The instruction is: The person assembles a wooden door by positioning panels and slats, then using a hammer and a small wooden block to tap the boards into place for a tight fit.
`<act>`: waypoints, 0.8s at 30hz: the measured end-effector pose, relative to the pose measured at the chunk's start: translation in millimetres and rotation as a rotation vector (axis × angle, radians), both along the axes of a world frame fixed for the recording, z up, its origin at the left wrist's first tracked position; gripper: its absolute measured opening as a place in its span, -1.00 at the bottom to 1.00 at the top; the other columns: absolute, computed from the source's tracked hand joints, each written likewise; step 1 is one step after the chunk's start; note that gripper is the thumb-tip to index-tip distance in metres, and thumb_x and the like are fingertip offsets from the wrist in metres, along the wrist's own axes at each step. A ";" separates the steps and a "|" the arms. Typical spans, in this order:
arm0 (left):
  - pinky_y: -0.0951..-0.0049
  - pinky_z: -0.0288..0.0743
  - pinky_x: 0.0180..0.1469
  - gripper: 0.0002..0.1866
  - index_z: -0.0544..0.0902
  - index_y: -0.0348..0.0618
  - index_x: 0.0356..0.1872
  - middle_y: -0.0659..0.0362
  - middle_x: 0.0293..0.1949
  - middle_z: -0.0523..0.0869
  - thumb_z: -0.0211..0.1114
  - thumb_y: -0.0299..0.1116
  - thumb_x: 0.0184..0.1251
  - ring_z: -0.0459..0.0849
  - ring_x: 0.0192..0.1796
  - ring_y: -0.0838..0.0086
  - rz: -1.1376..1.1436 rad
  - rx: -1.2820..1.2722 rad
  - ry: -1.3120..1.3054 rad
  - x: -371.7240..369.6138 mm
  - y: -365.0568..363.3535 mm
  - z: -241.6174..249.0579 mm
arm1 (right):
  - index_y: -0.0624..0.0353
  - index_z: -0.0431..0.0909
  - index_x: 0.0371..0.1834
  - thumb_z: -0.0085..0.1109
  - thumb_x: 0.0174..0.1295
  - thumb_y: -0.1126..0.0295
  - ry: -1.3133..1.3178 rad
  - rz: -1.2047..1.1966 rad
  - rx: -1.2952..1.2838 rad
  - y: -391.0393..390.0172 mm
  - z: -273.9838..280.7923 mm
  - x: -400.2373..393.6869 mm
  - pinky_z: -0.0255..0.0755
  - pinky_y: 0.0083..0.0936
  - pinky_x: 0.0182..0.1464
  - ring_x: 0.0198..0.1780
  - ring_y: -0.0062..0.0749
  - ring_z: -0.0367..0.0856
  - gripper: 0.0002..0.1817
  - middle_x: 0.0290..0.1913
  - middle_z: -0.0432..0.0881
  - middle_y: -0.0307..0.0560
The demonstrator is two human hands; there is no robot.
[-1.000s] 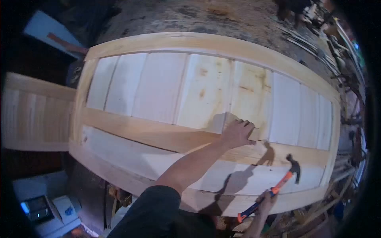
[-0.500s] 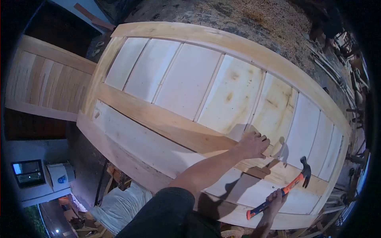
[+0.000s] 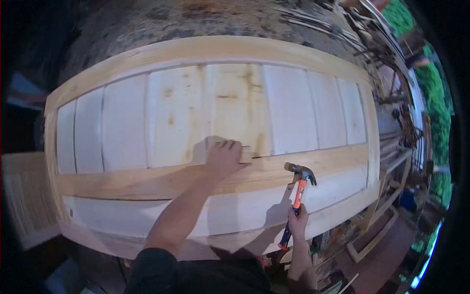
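Observation:
A large wooden door panel [image 3: 210, 189] lies flat before me, with a frame around pale boards. My left hand [image 3: 226, 158] rests on its middle rail, fingers curled and thumb out. Between thumb and fingers shows what looks like a small wood block [image 3: 246, 155], partly hidden by the hand. To the right, my right hand [image 3: 297, 221] grips a claw hammer [image 3: 299, 192] by its orange and dark blue handle. The hammer's dark head is raised over the lower part of the panel, apart from the left hand, and casts a shadow there.
Another slatted wooden panel [image 3: 29, 196] lies at the left. Long wood strips [image 3: 323, 27] are on the shavings-covered ground behind. At the right stand wooden frame pieces [image 3: 374, 235] and a pile of timber. Greenery [image 3: 431, 98] shows beyond.
My view has swung to the right, so the panel appears further left and more level. The left hand stays on the rail. The hammer is held more upright.

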State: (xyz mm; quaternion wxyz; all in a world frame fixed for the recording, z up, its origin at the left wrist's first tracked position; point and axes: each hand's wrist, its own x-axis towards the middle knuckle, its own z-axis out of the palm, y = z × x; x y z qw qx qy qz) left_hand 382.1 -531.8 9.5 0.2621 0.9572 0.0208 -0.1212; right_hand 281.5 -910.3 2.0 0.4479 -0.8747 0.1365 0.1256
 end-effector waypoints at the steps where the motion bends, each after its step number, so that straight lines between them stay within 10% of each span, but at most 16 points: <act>1: 0.04 0.40 0.36 -0.21 0.61 -0.14 0.12 0.00 0.08 0.71 0.44 0.33 0.07 0.61 0.26 0.10 0.023 -0.008 -0.016 -0.4 -3.9 -4.4 | 0.22 0.50 -0.22 0.26 0.29 0.45 -0.054 0.037 -0.115 -11.2 0.5 3.4 0.35 -0.56 -0.41 -0.49 -0.62 0.40 -0.86 -0.52 0.46 -0.26; 15: 0.07 0.50 0.22 -0.27 0.62 -0.21 -0.02 -0.04 -0.04 0.72 0.53 0.23 0.00 0.67 0.10 0.02 0.033 -0.260 -0.174 84.7 -154.2 3.9 | 0.26 0.49 -0.11 0.29 0.28 0.49 -0.094 0.197 0.076 -84.2 -54.4 18.7 0.47 -0.55 -0.35 -0.44 -0.59 0.50 -0.80 -0.38 0.57 -0.22; 20: 0.05 0.51 0.18 -0.27 0.58 -0.19 -0.01 -0.02 -0.03 0.69 0.47 0.26 0.05 0.67 0.10 0.07 0.027 -0.126 -0.155 105.9 -182.2 4.4 | 0.32 0.21 0.42 0.24 0.32 0.48 0.327 -0.106 0.388 -114.9 42.0 73.4 0.52 -0.51 -0.39 -0.43 -0.50 0.58 -0.37 -0.37 0.58 -0.17; 24: 0.09 0.50 0.20 -0.24 0.58 -0.19 0.00 -0.01 -0.02 0.69 0.44 0.31 0.05 0.68 0.11 0.09 -0.013 -0.115 -0.197 102.0 -179.2 -1.7 | 0.11 0.22 0.29 0.20 0.35 0.46 0.154 -0.252 0.464 -111.8 57.6 123.7 0.41 -0.57 -0.60 -0.61 -0.60 0.45 -0.50 -0.50 0.43 -0.30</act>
